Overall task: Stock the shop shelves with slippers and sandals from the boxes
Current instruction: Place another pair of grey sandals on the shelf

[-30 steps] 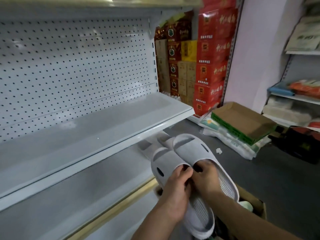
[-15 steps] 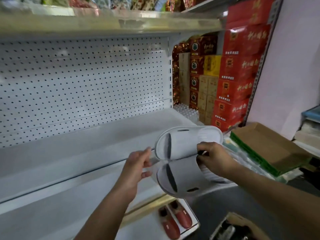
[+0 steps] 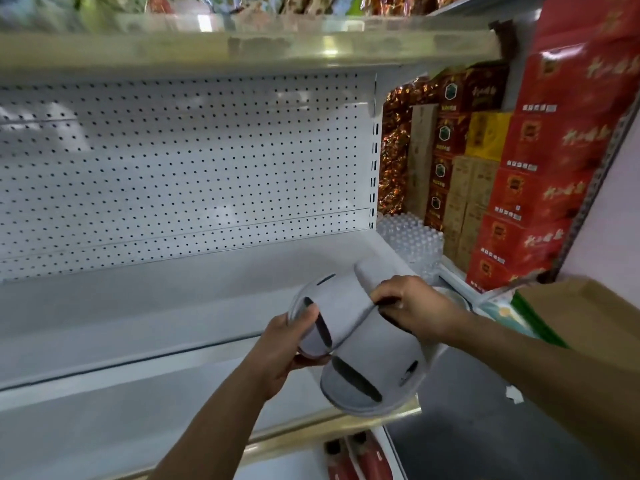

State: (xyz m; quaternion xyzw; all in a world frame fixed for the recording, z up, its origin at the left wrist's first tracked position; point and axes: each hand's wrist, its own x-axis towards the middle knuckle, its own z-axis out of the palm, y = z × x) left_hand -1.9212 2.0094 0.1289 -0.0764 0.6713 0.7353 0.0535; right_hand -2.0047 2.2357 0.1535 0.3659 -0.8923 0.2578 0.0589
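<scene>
Two light grey slippers are held together at the front right corner of a bare white shelf. My left hand grips the left slipper at its toe end. My right hand pinches the right slipper from above, near where the pair meets. Both slippers are tilted, their toe ends toward me, and hang above the shelf's front edge. A pair of red slippers lies on the lowest shelf, below my hands.
A white pegboard backs the shelf. The shelf above carries packaged goods. Red cartons and brown boxes are stacked to the right, beside packs of bottled water. A brown and green cardboard box lies at the right.
The view rose from the floor box to the shelf. My left hand let go, then took hold of the left slipper again. The pair moved up to the shelf's right end.
</scene>
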